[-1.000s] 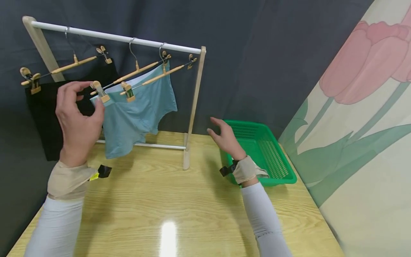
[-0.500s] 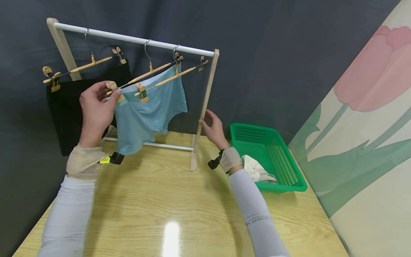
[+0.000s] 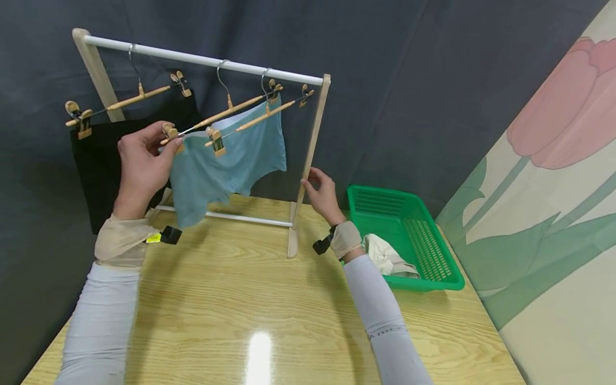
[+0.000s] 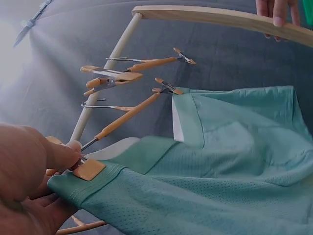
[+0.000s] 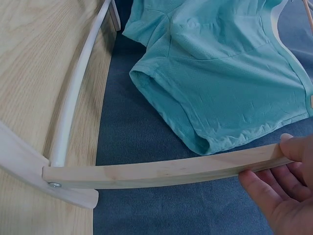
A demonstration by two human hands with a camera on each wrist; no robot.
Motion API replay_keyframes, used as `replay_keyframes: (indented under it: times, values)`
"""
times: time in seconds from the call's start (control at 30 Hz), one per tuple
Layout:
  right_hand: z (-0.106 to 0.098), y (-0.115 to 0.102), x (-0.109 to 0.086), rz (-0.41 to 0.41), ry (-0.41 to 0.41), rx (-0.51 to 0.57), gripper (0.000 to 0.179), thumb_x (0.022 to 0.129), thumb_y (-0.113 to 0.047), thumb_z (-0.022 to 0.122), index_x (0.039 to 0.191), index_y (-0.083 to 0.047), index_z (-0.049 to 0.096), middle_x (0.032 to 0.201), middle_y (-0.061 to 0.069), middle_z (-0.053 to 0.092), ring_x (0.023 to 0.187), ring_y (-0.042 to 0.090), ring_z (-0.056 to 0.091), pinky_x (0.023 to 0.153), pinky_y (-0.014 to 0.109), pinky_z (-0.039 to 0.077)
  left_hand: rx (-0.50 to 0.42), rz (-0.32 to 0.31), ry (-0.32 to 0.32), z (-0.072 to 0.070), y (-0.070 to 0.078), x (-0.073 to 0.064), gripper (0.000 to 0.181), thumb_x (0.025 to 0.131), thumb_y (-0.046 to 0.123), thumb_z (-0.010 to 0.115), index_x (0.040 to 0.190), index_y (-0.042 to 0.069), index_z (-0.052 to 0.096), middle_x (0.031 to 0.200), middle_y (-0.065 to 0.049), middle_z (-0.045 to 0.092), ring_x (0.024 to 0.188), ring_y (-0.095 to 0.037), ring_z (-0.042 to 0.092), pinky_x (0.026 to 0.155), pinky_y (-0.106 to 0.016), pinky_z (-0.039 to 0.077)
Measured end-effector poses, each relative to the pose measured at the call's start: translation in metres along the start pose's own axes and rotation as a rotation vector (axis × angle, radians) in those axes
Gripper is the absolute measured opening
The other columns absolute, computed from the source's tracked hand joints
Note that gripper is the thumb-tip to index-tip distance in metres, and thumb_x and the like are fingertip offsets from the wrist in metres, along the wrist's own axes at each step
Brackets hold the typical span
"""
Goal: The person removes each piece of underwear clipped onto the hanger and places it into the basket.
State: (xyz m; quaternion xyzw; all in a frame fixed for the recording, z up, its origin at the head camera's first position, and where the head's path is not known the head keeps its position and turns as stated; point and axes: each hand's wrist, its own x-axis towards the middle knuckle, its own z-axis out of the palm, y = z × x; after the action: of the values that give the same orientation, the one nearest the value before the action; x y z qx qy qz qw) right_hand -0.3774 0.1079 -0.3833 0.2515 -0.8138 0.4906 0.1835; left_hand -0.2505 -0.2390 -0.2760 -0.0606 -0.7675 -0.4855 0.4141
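A small rack carries a pair of light blue shorts [image 3: 226, 163], clipped by the waistband to a hanger [image 3: 226, 113]. My left hand [image 3: 141, 166] pinches the near hanger clip [image 4: 89, 169] between thumb and fingers, at the waistband's corner. On the rack's right side, my right hand [image 3: 323, 197] grips the wooden post [image 3: 316, 123], thumb in front and fingers around it, as the right wrist view shows. Just right of the shorts' hanger hangs a bare hanger [image 3: 267, 115] with two clips. Part of the left hand's clip is covered by the fingers.
Black clothing [image 3: 98, 176] hangs from another hanger at the rack's left. A green basket [image 3: 430, 219] with a whitish cloth [image 3: 385, 255] in it stands right of the rack. Dark fabric [image 3: 404, 96] backs the wooden table [image 3: 216, 299].
My right hand has moved left from beside the basket to grip the post. My left fingers have closed on the clip. The shorts swing slightly, and the head view has shifted.
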Motion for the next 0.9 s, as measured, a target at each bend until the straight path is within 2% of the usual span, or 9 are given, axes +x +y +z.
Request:
replay_keyframes:
  times: [0.2,0.43,0.6,0.7,0.77,0.9]
  values:
    - [0.0,-0.001,0.0,-0.007,-0.002,-0.007,0.033,0.101,-0.008,0.064,0.132,0.003,0.062,0.119,0.022,0.067,0.112,0.035,0.065,0.099,0.05,0.051,0.044,0.088,0.017,-0.003,0.001,0.0,0.011,0.093,0.002,0.071,0.102,-0.005,0.073,0.096,-0.018,0.073,0.081,0.011,0.061,0.074,-0.005,0.047]
    - [0.0,0.001,-0.002,-0.022,-0.006,-0.003,0.035,0.101,-0.008,0.063,0.134,0.004,0.06,0.122,0.026,0.066,0.113,0.036,0.064,0.1,0.051,0.051,0.004,0.136,0.061,-0.004,-0.001,0.002,0.009,0.093,0.002,0.071,0.099,-0.005,0.073,0.095,-0.02,0.074,0.075,0.007,0.06,0.06,-0.011,0.041]
    - [-0.001,0.0,-0.001,-0.007,-0.011,-0.008,0.035,0.101,-0.009,0.063,0.134,0.003,0.061,0.121,0.025,0.066,0.112,0.034,0.064,0.098,0.048,0.052,0.034,0.142,0.127,-0.005,0.0,0.006,0.009,0.092,0.001,0.072,0.1,-0.004,0.075,0.096,-0.021,0.074,0.067,0.005,0.053,0.052,-0.016,0.029]
    - [-0.002,0.0,0.0,-0.002,-0.016,-0.012,0.034,0.101,-0.009,0.063,0.133,0.003,0.061,0.12,0.024,0.066,0.111,0.034,0.065,0.097,0.047,0.053,0.039,0.149,0.164,-0.008,0.006,0.008,0.01,0.092,-0.001,0.071,0.1,-0.006,0.075,0.096,-0.022,0.074,0.062,0.007,0.05,0.051,-0.014,0.027]
    - [-0.002,-0.001,0.0,0.007,-0.022,-0.016,0.033,0.101,-0.01,0.063,0.132,0.002,0.061,0.121,0.023,0.066,0.111,0.033,0.065,0.097,0.046,0.053,0.03,0.152,0.181,-0.01,0.011,0.008,0.01,0.093,-0.001,0.07,0.099,-0.008,0.074,0.093,-0.016,0.075,0.06,0.007,0.049,0.051,-0.014,0.027]
    - [-0.002,-0.002,0.001,0.019,-0.03,-0.016,0.033,0.101,-0.01,0.062,0.132,0.003,0.061,0.121,0.023,0.066,0.112,0.034,0.064,0.099,0.05,0.051,-0.011,0.136,0.204,-0.016,0.022,0.002,0.01,0.093,-0.003,0.07,0.098,-0.011,0.073,0.086,0.005,0.07,0.058,0.007,0.048,0.05,-0.013,0.026]
